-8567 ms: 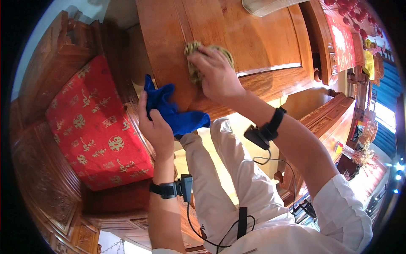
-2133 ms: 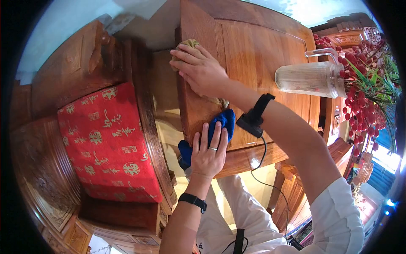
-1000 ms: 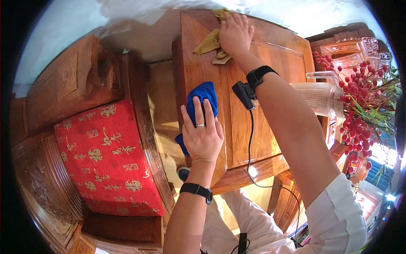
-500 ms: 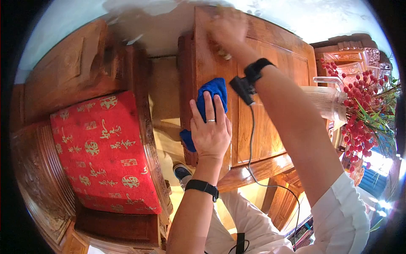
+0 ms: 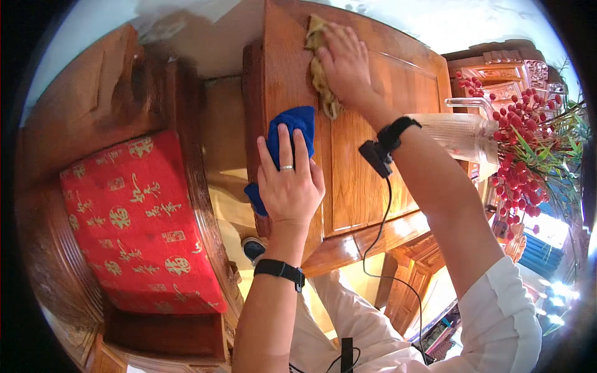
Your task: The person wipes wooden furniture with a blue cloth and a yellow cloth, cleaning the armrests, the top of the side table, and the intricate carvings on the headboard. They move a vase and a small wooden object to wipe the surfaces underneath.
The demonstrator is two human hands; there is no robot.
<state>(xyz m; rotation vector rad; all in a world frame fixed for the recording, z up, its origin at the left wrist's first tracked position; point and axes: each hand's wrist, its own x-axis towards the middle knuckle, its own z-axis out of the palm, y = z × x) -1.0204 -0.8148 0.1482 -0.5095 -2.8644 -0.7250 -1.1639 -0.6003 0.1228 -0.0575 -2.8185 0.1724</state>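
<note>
My left hand (image 5: 291,186), with a ring on one finger, lies with its fingers spread on a blue cloth (image 5: 297,119) at the left edge of the wooden table (image 5: 367,180). A lower end of the blue cloth hangs over that edge. Near the table's far end, my right hand (image 5: 346,65) rests on a crumpled yellowish cloth (image 5: 323,81), fingers extended over its right side. The right wrist carries a black strap with a small device and a cable.
A glass vase (image 5: 454,133) with red berries (image 5: 519,168) stands at the table's right side. On the left is a carved wooden chair (image 5: 56,230) with a red patterned cushion (image 5: 134,230). The wall (image 5: 217,37) borders the far side.
My right hand has moved slightly right and down, and the yellowish cloth now shows clearly beside it. The view has shifted, while my left hand remains on the blue cloth.
</note>
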